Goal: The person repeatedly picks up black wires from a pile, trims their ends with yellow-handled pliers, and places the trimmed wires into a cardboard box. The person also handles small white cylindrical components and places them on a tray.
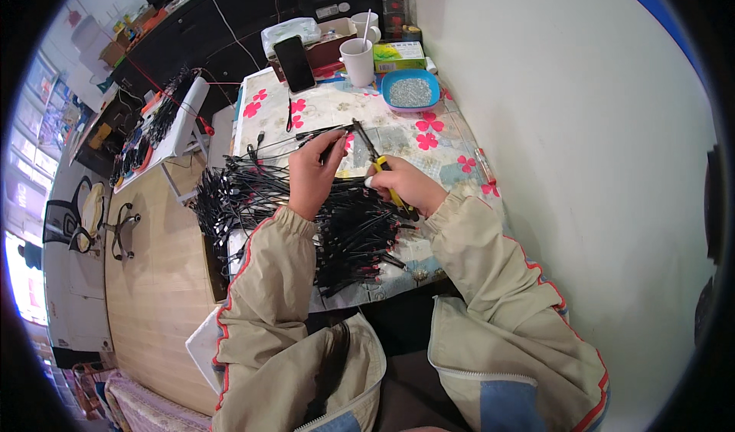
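Observation:
My right hand [408, 184] is wrapped round the yellow-and-black handles of long-nosed pliers [366, 139], their jaws pointing away from me. Close by on the left, my left hand [312, 173] pinches a thin black cable [341, 129], its end near the plier tips. Whether the jaws touch that end is too small to tell. Beneath both hands spreads a large heap of black cables [356, 237], many with plugs at the left and some with reddish ends at the right. Beyond the pliers stands a blue bowl [390, 100] of small silvery pieces.
A flower-patterned cloth [425, 141] covers the table. At its far side stand a phone [295, 65], a white cup [357, 66] and a green-yellow box [400, 55]. A white wall [574, 141] borders the right. Leftward are a cable-laden side table [178, 135] and a swivel chair [90, 210].

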The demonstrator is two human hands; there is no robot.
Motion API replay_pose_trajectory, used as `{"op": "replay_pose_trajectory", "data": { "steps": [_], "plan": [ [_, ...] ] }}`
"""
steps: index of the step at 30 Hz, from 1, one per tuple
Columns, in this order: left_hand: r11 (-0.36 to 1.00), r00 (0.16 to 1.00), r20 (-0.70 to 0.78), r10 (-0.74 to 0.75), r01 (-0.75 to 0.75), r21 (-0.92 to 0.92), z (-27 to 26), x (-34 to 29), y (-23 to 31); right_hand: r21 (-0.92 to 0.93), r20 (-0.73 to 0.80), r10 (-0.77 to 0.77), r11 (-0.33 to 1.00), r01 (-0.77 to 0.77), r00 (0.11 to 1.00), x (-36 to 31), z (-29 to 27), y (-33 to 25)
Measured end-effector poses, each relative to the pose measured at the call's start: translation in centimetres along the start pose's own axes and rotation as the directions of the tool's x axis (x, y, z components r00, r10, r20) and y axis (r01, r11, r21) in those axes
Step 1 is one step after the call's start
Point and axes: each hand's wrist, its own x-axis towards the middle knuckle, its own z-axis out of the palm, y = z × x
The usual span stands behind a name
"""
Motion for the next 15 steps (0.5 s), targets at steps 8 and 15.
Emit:
{"op": "replay_pose_trajectory", "data": {
  "steps": [8,15],
  "plan": [
    [0.996,0.987,-0.140,0.081,-0.074,0.056,0.6,-1.4,0.2,-0.071,0.034,0.013,0.997,-0.010,0.999,-0.9,1.8,-0.9],
    [0.992,0.979,-0.172,0.107,-0.093,0.089,1.1,-1.7,-0.4,-0.131,0.006,-0.071,0.989,0.071,0.997,0.0,2.0,-0.1]
  ]
}}
